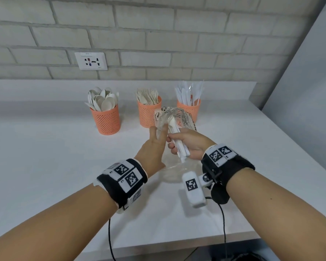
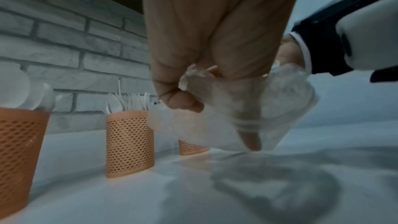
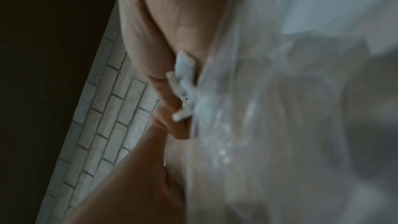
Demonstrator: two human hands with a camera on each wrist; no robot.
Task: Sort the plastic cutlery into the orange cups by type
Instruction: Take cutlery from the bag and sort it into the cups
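Three orange mesh cups stand in a row near the wall: the left cup (image 1: 106, 119) holds spoons, the middle cup (image 1: 148, 113) forks, the right cup (image 1: 191, 109) knives. In front of them my right hand (image 1: 184, 143) grips a bundle of white cutlery handles (image 1: 179, 142) whose heads sit inside a clear plastic bag (image 1: 172, 115). My left hand (image 1: 155, 142) pinches that bag (image 2: 247, 106) between thumb and fingers. In the right wrist view the cutlery handles (image 3: 183, 89) show blurred beside the bag (image 3: 269, 125). Which kind of cutlery is in the bundle is hard to tell.
The white counter (image 1: 55, 166) has a raised ledge along a brick wall with a socket plate (image 1: 91, 61). A grey panel (image 1: 309, 81) rises at the right. More clear plastic (image 1: 175, 170) lies on the counter under my hands. Cables hang over the front edge.
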